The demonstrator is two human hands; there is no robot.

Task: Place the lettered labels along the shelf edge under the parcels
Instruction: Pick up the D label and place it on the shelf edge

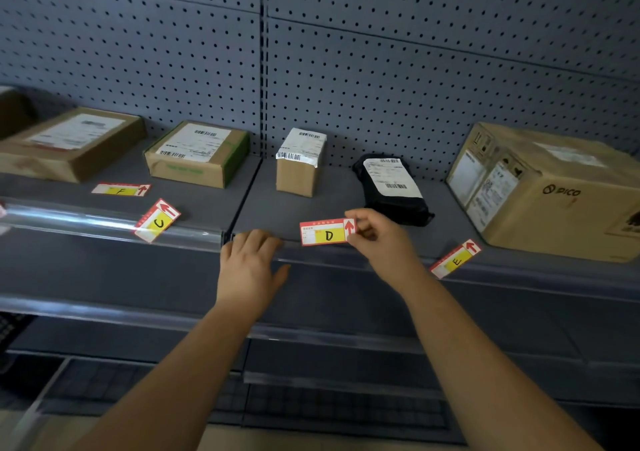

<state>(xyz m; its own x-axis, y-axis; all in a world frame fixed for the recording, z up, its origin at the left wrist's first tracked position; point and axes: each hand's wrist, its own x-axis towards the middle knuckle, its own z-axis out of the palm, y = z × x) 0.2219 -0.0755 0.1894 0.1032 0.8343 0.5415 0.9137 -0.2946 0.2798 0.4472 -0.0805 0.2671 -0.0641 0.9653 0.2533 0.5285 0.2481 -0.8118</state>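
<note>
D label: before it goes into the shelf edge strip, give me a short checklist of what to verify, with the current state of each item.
1. Grip: right hand pinches the D label at its arrow end. Ok.
2. Orientation: D reads upright, arrow pointing up. Ok.
3. Position: label sits at the edge strip, below the small box. Ok.
4. Left hand rests on the strip beside the label, not under it. Ok.
5. Label seated in the strip: cannot tell.
6. Other labels: C label and E label lie tilted across the edge, F label loose on the shelf. Not ok.
</note>
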